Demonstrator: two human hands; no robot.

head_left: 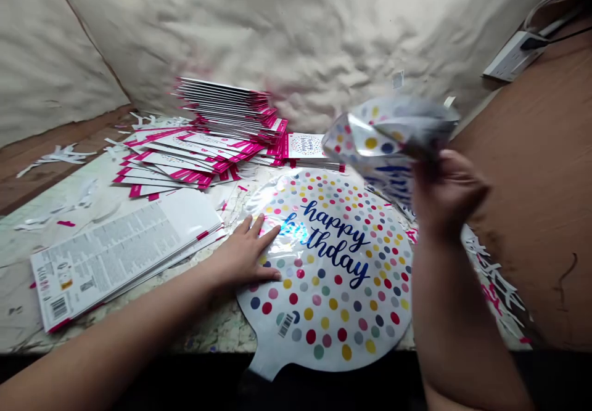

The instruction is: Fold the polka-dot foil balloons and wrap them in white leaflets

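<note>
Balloon: the flat, dotted balloon (324, 303) lies printed side up on the table (219, 331), its neck hanging past the front edge.
Left hand: the left hand (243, 254) rests on the balloon's left side, fingers spread, thumb apart, gripping nothing.
Right hand: the right hand (453, 192) is raised above the balloon's right side, fingers curled and closed on a crumpled, dotted foil (367, 143); blur hides exactly how the fingertips pinch.
Packs: a stack (226, 109) of pink-edged packs leans behind, beside a fanned pile (176, 158); long cards (124, 260) lie left of the left hand.
Slip risk: the overhanging neck could drag the balloon off the front edge if the left hand lifted.
Crease risk: a tight right grip could crease the foil, and a pressing left palm could mark the balloon.
Knock risk: a wide swing of the foil could topple the stack, whose packs overlap unevenly.
Litter risk: loose strips (497, 281) at the right could cling to the film.
</note>
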